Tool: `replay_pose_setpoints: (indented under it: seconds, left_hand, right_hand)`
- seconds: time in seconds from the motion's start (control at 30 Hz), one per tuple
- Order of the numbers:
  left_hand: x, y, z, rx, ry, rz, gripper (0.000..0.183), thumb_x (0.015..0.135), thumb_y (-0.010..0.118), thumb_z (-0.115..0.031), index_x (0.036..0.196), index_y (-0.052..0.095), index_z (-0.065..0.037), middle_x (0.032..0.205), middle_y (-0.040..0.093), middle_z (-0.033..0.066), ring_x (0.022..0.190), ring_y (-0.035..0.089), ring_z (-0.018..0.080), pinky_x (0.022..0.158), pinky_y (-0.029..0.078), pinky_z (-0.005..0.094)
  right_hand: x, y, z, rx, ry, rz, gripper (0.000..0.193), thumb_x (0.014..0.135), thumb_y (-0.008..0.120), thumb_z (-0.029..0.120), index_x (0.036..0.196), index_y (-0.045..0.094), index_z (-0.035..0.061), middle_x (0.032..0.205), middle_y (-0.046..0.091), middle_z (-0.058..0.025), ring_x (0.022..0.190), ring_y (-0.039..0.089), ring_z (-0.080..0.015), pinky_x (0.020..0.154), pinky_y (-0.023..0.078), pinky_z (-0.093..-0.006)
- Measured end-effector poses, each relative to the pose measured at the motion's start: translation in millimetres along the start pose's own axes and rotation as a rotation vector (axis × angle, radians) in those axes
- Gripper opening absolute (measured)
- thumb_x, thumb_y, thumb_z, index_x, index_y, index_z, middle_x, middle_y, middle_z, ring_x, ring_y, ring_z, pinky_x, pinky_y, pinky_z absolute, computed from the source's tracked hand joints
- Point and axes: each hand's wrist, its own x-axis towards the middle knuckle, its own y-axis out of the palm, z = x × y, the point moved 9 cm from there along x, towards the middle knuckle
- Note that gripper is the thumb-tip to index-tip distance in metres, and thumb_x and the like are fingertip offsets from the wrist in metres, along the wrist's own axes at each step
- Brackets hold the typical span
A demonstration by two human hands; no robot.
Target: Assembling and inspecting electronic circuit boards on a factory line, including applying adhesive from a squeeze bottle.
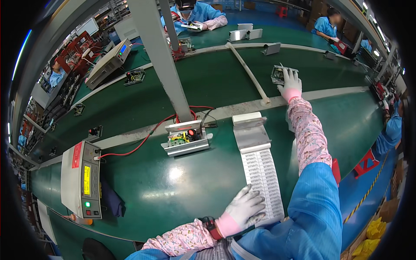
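My left hand, in a white glove with a pink cuff, lies with its fingers spread at the left edge of a long strip of printed labels. The strip comes from under a grey metal plate on the green bench. My right arm is stretched far forward. At its end my gloved right hand has its fingers over a circuit board in a metal bracket, gripping its right side; part of the board is hidden. Left of the strip, another circuit board in a metal frame has red and black leads.
A bench tester with a lit yellow display stands at the left, its red lead crossing the bench. A grey post rises behind the framed board. More boards rest on the green strip beyond the rail. A co-worker handles a board opposite.
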Motion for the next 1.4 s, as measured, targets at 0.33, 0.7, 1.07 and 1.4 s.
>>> replay_pose_setpoints:
  seconds: [0.33,0.7,1.07,1.4]
  left_hand:
    - [0.9,-2.1,13.2,-0.039,-0.021,-0.007,0.029,0.096,0.066,-0.03,0.113,0.07,-0.007,0.125,0.065,0.0093,0.129,0.055,0.0319,0.122,0.03,0.0525]
    - [-41.6,-14.0,1.6,-0.046,0.038,-0.054,0.026,0.094,0.063,-0.028,0.108,0.068,-0.007,0.124,0.062,0.0117,0.129,0.051,0.0337,0.122,0.028,0.0546]
    - [-74.8,-24.7,-31.8,-0.027,0.073,-0.152,0.025,0.091,0.067,-0.024,0.11,0.069,-0.007,0.122,0.063,0.013,0.124,0.055,0.0338,0.118,0.034,0.0546]
    - [-139.9,-139.0,-49.2,0.201,0.014,-0.851,0.026,0.084,0.069,-0.012,0.108,0.074,-0.005,0.113,0.069,0.0109,0.103,0.064,0.0289,0.105,0.045,0.0452]
  right_hand:
    - [61.1,42.5,16.2,-0.16,-0.094,0.115,0.072,0.083,0.067,0.014,0.148,0.04,0.0177,0.124,0.063,-0.0116,0.112,0.062,-0.0342,0.096,0.048,-0.0457]
    - [2.0,-48.2,32.9,0.117,-0.173,-0.157,0.061,0.079,0.07,0.005,0.138,0.053,0.0128,0.109,0.066,-0.0116,0.096,0.064,-0.0336,0.083,0.053,-0.0431]
    - [-178.4,-261.1,127.4,1.242,-0.13,-0.038,0.071,0.083,0.072,-0.005,0.149,0.046,0.0082,0.113,0.067,-0.0114,0.096,0.067,-0.0189,0.085,0.057,-0.0282]
    - [-362.0,-300.2,251.8,0.941,-0.685,0.365,0.059,0.082,0.073,0.007,0.139,0.057,0.0078,0.107,0.07,-0.0086,0.086,0.069,-0.0202,0.078,0.055,-0.0289]
